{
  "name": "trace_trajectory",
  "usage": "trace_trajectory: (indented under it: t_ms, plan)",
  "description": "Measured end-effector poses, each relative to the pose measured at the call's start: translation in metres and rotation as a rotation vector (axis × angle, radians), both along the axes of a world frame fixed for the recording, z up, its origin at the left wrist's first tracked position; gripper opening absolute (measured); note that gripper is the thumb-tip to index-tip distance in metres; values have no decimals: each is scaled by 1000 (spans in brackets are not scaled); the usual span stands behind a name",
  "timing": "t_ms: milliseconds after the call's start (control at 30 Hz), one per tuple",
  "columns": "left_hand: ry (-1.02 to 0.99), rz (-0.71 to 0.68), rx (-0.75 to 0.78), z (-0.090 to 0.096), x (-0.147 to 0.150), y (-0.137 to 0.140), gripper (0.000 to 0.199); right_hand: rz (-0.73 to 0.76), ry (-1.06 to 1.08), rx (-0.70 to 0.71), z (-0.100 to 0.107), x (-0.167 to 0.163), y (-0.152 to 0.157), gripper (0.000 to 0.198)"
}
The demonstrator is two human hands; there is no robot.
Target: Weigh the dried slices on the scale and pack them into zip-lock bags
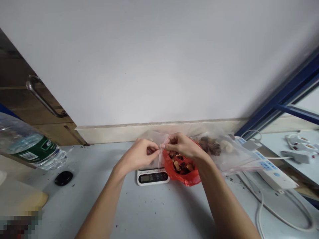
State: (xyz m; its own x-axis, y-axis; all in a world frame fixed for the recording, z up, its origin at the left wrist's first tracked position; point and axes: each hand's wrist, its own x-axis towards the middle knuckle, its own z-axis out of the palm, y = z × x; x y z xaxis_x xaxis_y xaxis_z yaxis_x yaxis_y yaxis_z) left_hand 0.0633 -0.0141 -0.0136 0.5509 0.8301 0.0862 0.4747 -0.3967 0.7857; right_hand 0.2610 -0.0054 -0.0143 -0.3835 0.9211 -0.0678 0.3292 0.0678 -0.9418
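My left hand (139, 152) and my right hand (183, 145) meet over a small digital scale (153, 177), both closed with fingertips pinching the top of a clear plastic bag (158, 162). The bag sits on the scale, and my hands partly hide it. Just right of the scale, under my right forearm, an open red plastic bag (184, 181) holds dried brown and dark pieces (179, 166). Behind my right wrist lies another clear bag (231, 157) with dark brown chunks and pale round pieces inside.
At the right stand a white power strip (276, 174) and looped white cables (261, 202). A large water bottle (32, 146) lies tilted at the left, near a round black object (63, 178). The wall (159, 66) rises behind the table (134, 212); a blue frame (274, 96) is at right.
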Motion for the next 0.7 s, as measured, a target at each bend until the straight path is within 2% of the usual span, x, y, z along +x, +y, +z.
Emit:
trace_trajectory:
  t_ms: [100,233,333,400,500,633,700]
  plan:
    - [-7,34,-36,1,-1,1,23,19,10,-1,1,0,0,57]
    - [-18,119,-46,1,-3,3,16,64,-82,-6,4,-1,-1,53]
    - [-7,183,-11,0,-5,8,12,22,-170,-21,2,-1,-1,34]
    - [-22,281,52,0,-9,12,13,-4,-191,-26,-1,0,0,21]
    - [-79,437,158,6,-16,12,17,-121,-117,38,-7,4,3,20]
    - [-155,382,246,13,-15,6,22,-259,125,153,-8,3,5,29]
    - [-216,411,280,10,-11,7,27,-295,270,187,-6,1,4,32]
